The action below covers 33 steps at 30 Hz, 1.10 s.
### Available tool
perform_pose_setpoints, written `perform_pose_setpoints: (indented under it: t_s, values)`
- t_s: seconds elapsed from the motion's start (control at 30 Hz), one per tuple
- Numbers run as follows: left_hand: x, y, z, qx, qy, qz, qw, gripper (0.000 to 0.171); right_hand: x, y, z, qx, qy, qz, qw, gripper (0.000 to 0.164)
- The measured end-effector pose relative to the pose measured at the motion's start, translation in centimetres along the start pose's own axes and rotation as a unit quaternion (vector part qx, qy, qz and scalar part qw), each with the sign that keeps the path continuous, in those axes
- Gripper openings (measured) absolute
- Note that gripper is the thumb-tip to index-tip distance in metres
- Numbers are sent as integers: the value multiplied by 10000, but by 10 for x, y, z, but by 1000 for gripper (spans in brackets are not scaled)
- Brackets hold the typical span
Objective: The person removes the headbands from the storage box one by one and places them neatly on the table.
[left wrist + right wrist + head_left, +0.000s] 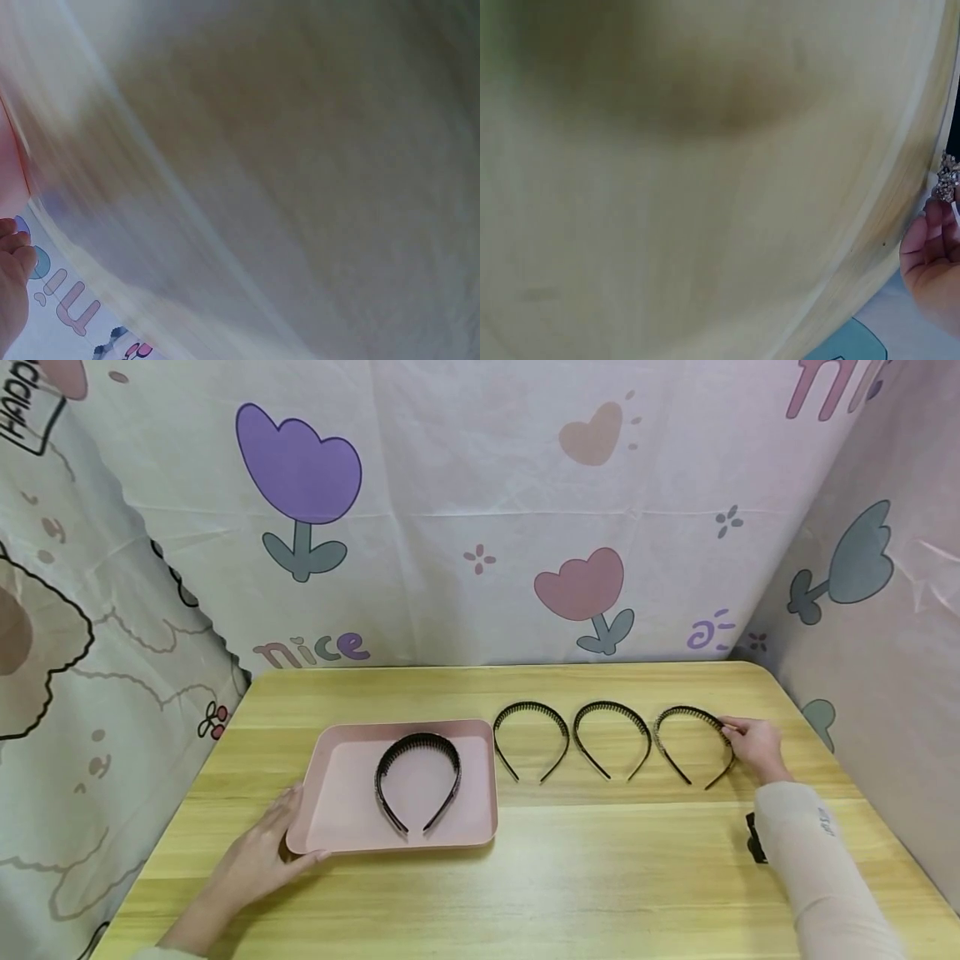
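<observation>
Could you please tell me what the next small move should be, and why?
Probably the right hand should lift the rightmost headband slightly off the table: its fingers appear to pinch that band's right side already, and the left hand rests against the corner of the pink tray, where another headband lies with bare space beside it.

Yellowish wood-grain tabletop (600, 877) — on it a pink tray (337, 793) and, rightward, three dark headbands (607, 704) in a row.
</observation>
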<state>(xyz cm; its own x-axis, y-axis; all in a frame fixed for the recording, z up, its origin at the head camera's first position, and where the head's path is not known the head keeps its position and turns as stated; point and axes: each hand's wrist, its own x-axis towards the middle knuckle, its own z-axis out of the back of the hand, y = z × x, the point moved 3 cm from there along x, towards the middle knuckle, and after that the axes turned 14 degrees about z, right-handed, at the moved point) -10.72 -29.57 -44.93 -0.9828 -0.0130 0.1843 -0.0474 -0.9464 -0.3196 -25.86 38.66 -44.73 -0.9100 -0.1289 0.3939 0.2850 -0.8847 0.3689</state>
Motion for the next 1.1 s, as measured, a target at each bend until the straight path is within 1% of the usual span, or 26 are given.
perform_pose_setpoints:
  t_s: [0.33,0.47,0.6,0.7,0.77,0.83,0.97,1.1]
  values:
    - [0,1,0,9,-31,-11,10000,100,3,1,-2,8,399,-369,9985,25]
    - [0,2,0,70,-17,-13,10000,101,2,2,-2,82,409,-473,9980,27]
    - [0,1,1,126,13,-31,9999,101,2,6,-3,179,324,-628,9973,32]
    - [1,-1,3,184,-27,-83,9998,99,3,11,-3,353,203,-818,9958,36]
    - [1,-2,5,234,-58,-128,9996,98,4,15,-2,470,46,-874,9950,37]
    - [1,-3,6,282,-90,-162,9994,98,6,21,-1,518,-210,-819,9951,37]
    - [0,-3,7,415,-153,-226,9988,98,10,35,0,621,-747,-484,9941,33]
    - [-1,-2,7,484,-164,-302,9982,98,11,50,0,892,-912,-313,9913,33]
